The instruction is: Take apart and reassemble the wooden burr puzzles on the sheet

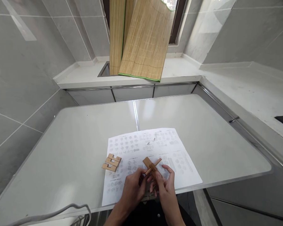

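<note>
Crossed wooden puzzle pieces (152, 166) are held together above the printed sheet, close to the front of the table. They include a flat block and a thin rod running through or across it; which I cannot tell. My left hand (133, 185) pinches the lower left end of these pieces between thumb and fingers. On the other side, my right hand (165, 187) grips them with its thumb on top and its index finger raised and curved. Both hands partly cover the pieces. Notched wooden puzzle pieces (111, 163) lie side by side at the sheet's left edge.
A large paper sheet (188, 174) with small printed diagrams lies on the white folding table (85, 135). A grey cable (61, 211) curves past the front left edge. Beyond stand a white counter (85, 75) and a hanging bamboo blind (146, 40).
</note>
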The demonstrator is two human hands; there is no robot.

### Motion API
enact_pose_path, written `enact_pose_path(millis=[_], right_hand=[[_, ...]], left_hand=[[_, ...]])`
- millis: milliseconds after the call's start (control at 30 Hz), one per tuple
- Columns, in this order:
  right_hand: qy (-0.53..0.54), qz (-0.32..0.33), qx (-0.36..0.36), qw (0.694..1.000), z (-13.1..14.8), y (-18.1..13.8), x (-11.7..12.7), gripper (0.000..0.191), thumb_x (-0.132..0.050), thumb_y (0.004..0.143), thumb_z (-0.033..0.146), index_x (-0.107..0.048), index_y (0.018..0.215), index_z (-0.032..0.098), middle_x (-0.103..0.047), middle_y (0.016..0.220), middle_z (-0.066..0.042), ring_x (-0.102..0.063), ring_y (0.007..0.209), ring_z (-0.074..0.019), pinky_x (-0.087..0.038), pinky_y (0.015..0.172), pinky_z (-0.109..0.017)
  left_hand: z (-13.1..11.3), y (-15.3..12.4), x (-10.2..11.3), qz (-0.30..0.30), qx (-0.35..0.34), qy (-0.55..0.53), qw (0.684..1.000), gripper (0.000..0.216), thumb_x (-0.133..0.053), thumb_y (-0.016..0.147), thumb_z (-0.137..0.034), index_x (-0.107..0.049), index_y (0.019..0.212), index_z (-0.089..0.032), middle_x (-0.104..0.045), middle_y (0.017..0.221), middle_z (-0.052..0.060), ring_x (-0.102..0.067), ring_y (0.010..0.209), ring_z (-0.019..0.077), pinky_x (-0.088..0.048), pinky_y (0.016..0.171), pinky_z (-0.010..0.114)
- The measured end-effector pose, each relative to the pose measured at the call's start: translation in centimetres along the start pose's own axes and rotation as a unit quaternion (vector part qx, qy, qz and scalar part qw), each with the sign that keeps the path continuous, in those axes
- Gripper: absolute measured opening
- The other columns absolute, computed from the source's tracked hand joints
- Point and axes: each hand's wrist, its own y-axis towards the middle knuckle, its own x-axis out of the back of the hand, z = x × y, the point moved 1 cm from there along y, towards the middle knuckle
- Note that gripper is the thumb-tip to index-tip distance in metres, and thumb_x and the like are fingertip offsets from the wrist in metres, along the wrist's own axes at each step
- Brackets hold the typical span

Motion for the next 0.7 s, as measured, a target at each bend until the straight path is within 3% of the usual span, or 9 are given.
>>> enact_pose_path(millis=[267, 400, 533, 700], right_hand=[[-0.014, -0.023, 0.015, 1.000, -0.1, -0.6, -1.2, 0.056, -0.060, 0.093, 0.065, -0.040, 0.129, 0.028, -0.059, 0.067, 0.005, -0.049, 0.052, -0.0163, -0.040, 0.052, -0.029], [0.008, -0.033, -0.021, 0.999, -0.4, -0.5, -1.2, 0.058, -0.061, 0.092, 0.066, -0.042, 0.130, 0.027, -0.060, 0.071, 0.004, -0.051, 0.059, -0.0171, -0.043, 0.056, -0.029], [0.023, -0.035, -0.053, 0.998, -0.5, -0.5, -0.7, 0.057, -0.062, 0.090, 0.067, -0.052, 0.126, 0.025, -0.057, 0.071, 0.003, -0.049, 0.060, -0.0165, -0.040, 0.054, -0.027], [0.006, -0.026, -0.034, 0.999, -0.5, -0.7, -0.2, 0.051, -0.064, 0.089, 0.067, -0.064, 0.111, 0.021, -0.047, 0.068, 0.004, -0.038, 0.055, -0.0127, -0.034, 0.051, -0.025]], left_hand=[[0.0, -0.2, 0.1, -0.044, -0.028, 0.016, 0.999, 0.014, -0.054, 0.101, -0.026, -0.066, 0.101, -0.021, -0.074, 0.074, 0.002, -0.065, 0.057, 0.0138, -0.050, 0.058, 0.022], [-0.3, -0.3, 0.2, -0.073, -0.062, 0.046, 0.994, 0.012, -0.055, 0.100, -0.022, -0.067, 0.096, -0.021, -0.075, 0.075, 0.001, -0.065, 0.057, 0.0131, -0.050, 0.058, 0.022], [-0.2, -0.6, 0.1, -0.083, -0.105, 0.087, 0.987, 0.013, -0.055, 0.099, -0.018, -0.068, 0.095, -0.022, -0.079, 0.083, 0.003, -0.073, 0.067, 0.0165, -0.054, 0.064, 0.025], [-0.2, -0.9, -0.2, -0.080, -0.152, 0.125, 0.977, 0.017, -0.054, 0.100, -0.016, -0.068, 0.095, -0.022, -0.081, 0.093, 0.007, -0.078, 0.082, 0.0209, -0.059, 0.075, 0.031]])
